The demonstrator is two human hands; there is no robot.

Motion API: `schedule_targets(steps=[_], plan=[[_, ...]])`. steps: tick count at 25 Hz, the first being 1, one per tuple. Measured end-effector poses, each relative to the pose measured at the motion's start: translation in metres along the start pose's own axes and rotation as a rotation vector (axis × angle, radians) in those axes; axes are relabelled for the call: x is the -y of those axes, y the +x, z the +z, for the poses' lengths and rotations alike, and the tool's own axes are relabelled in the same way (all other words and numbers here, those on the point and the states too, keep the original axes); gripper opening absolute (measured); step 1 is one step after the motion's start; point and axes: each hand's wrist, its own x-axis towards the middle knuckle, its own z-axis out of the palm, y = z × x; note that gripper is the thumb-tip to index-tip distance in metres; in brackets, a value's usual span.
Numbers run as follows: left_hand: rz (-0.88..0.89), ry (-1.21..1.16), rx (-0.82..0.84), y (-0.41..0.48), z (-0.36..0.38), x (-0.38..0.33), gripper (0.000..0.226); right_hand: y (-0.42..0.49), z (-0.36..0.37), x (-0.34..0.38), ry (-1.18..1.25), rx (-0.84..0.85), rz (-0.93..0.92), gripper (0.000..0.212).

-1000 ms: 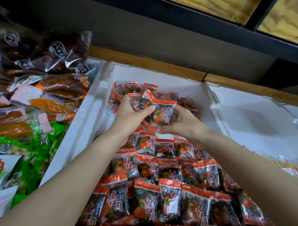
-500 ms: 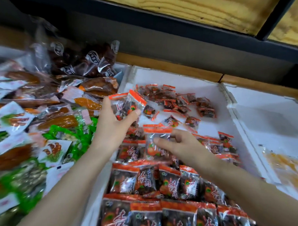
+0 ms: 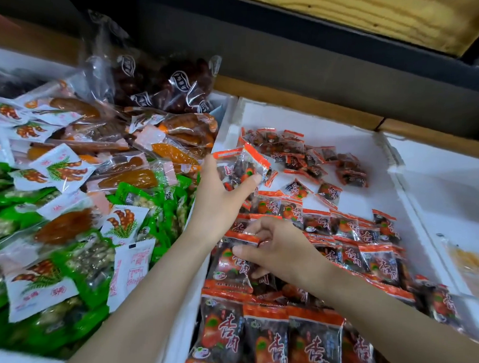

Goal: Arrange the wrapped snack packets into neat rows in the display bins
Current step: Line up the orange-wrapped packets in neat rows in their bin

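Left hand (image 3: pixel 221 199) is raised over the white foam bin (image 3: pixel 369 192), thumb and fingers curled round a small bunch of red-and-black snack packets (image 3: pixel 243 165). Right hand (image 3: pixel 282 251) is lower, fingers bent, pinching the top of one packet (image 3: pixel 229 266) that lies among the rows (image 3: pixel 308 343) at the bin's near end. A loose heap (image 3: pixel 302 154) of the same packets sits at the far end. Mixed green, white and orange packs (image 3: pixel 67 201) fill the space to the left.
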Motion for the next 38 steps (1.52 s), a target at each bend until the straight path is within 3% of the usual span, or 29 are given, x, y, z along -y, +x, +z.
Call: schedule_targets(steps=[3, 6, 9, 11, 14, 18, 21, 24, 27, 29, 33, 38], plan=[[-0.026, -0.032, 0.019, -0.001, 0.000, 0.000, 0.045, -0.006, -0.003, 0.001, -0.333, -0.055, -0.133, 0.036], [-0.090, -0.151, 0.059, -0.005, -0.002, -0.003, 0.044, -0.013, -0.006, 0.002, -0.187, -0.086, -0.111, 0.038], [-0.177, -0.268, 0.116, -0.006, -0.003, -0.003, 0.036, -0.013, -0.022, 0.005, -0.130, -0.283, -0.088, 0.041], [-0.250, -0.334, 0.186, -0.005, -0.001, -0.004, 0.033, -0.012, -0.038, 0.013, 0.050, -0.377, -0.111, 0.041], [-0.252, -0.325, 0.361, -0.010, 0.002, -0.006, 0.036, -0.012, -0.051, 0.023, 0.304, -0.295, -0.068, 0.020], [-0.187, -0.222, 0.476, -0.016, 0.004, -0.009, 0.044, -0.013, -0.057, 0.009, 0.167, -0.268, -0.030, 0.009], [-0.264, -0.319, 0.370, -0.012, 0.003, -0.011, 0.020, -0.015, -0.073, 0.003, 0.189, -0.340, 0.005, 0.010], [-0.244, -0.347, 0.266, -0.009, 0.003, -0.011, 0.023, -0.021, -0.079, 0.001, -0.012, -0.213, -0.004, 0.010], [-0.226, -0.295, 0.322, -0.011, 0.002, -0.009, 0.032, -0.023, -0.065, -0.006, -0.367, -0.050, -0.021, 0.016], [-0.223, -0.258, 0.358, -0.014, 0.001, -0.008, 0.034, -0.020, -0.052, -0.010, -0.464, -0.016, -0.032, 0.019], [-0.192, -0.259, 0.385, -0.017, 0.002, -0.010, 0.028, -0.018, -0.041, -0.012, -0.499, 0.004, -0.053, 0.012], [-0.222, -0.227, 0.382, -0.014, 0.004, -0.006, 0.041, -0.017, -0.045, -0.015, -0.464, 0.028, -0.088, 0.009]])
